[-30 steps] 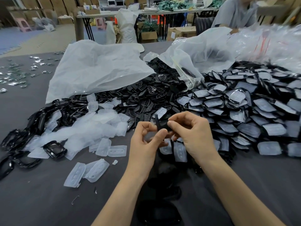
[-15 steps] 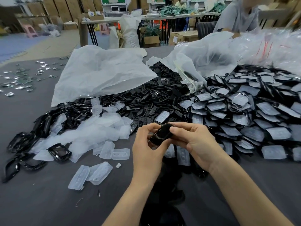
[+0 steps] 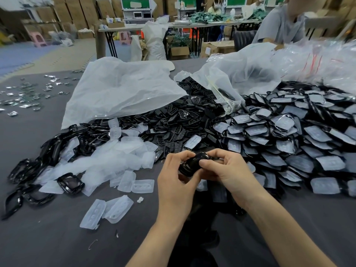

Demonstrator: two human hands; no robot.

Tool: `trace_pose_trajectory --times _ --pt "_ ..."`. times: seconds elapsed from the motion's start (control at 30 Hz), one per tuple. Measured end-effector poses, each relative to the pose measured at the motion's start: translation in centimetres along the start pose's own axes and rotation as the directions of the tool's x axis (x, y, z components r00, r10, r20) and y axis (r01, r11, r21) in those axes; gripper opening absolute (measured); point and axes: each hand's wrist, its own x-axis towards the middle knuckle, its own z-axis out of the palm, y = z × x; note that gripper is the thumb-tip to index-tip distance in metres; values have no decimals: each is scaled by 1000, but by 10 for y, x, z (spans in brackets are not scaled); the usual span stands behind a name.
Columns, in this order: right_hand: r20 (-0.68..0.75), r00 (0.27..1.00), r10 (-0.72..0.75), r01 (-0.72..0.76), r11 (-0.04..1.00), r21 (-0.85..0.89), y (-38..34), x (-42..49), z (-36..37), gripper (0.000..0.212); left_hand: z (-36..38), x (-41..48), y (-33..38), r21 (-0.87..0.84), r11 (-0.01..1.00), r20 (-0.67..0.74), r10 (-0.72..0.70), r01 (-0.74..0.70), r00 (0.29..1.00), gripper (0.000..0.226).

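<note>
Both of my hands hold one glossy black plastic shell (image 3: pixel 191 163) just above the grey table (image 3: pixel 48 237). My left hand (image 3: pixel 176 180) grips its left end with thumb and curled fingers. My right hand (image 3: pixel 224 168) pinches its right side, thumb on top. Translucent white rubber pads (image 3: pixel 119 158) lie heaped to the left of my hands. Black button inserts (image 3: pixel 173 120) form a pile behind them. A big heap of assembled black-and-white pieces (image 3: pixel 285 135) covers the right.
Black frames (image 3: pixel 25 176) trail along the left edge, one single frame (image 3: pixel 70 183) lying apart. Two white plastic bags (image 3: pixel 119 87) lie at the back. Small metal bits (image 3: pixel 28 93) are scattered far left. A person in grey (image 3: pixel 279 24) sits across the table.
A second ago my hands held a thin black piece edge-up; now the rounded black shell lies turned flatter between them. The view has tilted up slightly.
</note>
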Motion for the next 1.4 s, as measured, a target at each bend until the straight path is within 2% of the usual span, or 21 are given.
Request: trace_pose_trajectory --times 0.23,0.4,0.57,0.73,0.87,0.97,1.07,1.17,1.23,1.4 --pt "-3 1000 27 -27 1000 5 -1 1 0 15 0 0 -3 60 995 29 78 -79 997 43" --pt "71 996 53 -62 991 118 -2 1 -2 13 -1 -1 -1 13 998 19 55 -55 998 45" --pt "115 988 101 -129 957 260 -3 1 -1 10 0 -1 1 -65 998 19 -23 24 1000 34" --pt "82 989 123 -143 942 304 -2 2 1 5 0 0 2 -130 987 19 -89 91 996 31" --pt "51 991 121 -131 928 349 -1 1 2 8 -1 0 2 -175 980 18 -94 96 995 26" --pt "18 992 129 -127 931 341 -2 2 -3 25 -3 3 3 -321 934 10 -159 154 987 24" --pt "20 993 117 -117 933 341 -3 4 -5 20 -6 7 4 -437 868 25 -252 238 967 25" --pt "22 996 86 -89 953 291 -2 3 -4 16 -7 7 3 -451 845 93 -275 286 957 19" --pt "46 996 82 -91 958 272 -2 2 -4 22 -7 8 1 -469 829 113 -287 306 951 18" --pt "117 990 75 -106 952 287 -5 2 -6 26 -9 12 2 -576 715 200 -348 398 916 16"
